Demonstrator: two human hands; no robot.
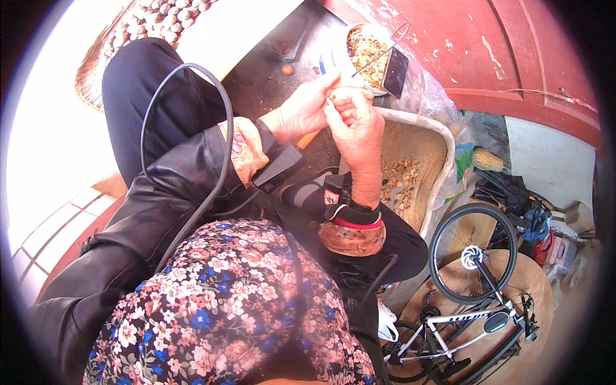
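Observation:
My left hand (301, 110) and my right hand (356, 128) meet in front of my knees, fingertips drawn together in a pinch. Whatever lies between the fingers is too small or hidden to make out. Just beyond them stands a white bucket (330, 59) filled with yellow-brown broken pieces (367, 54) that look like nut bits. Under my right forearm is a pale-rimmed tub (443, 131) with brown nut pieces (401, 183) scattered in it. An orange handle-like piece (309, 138) shows below my left hand, near a dark grey block (279, 167) by that wrist.
A woven basket of whole walnuts (163, 19) sits at the far left. One round brown nut (287, 69) lies on the floor. A black flat device (396, 73) rests at the bucket's rim. At right are a bicycle (471, 256) and a red door (513, 58). A cable (229, 122) loops over my left arm.

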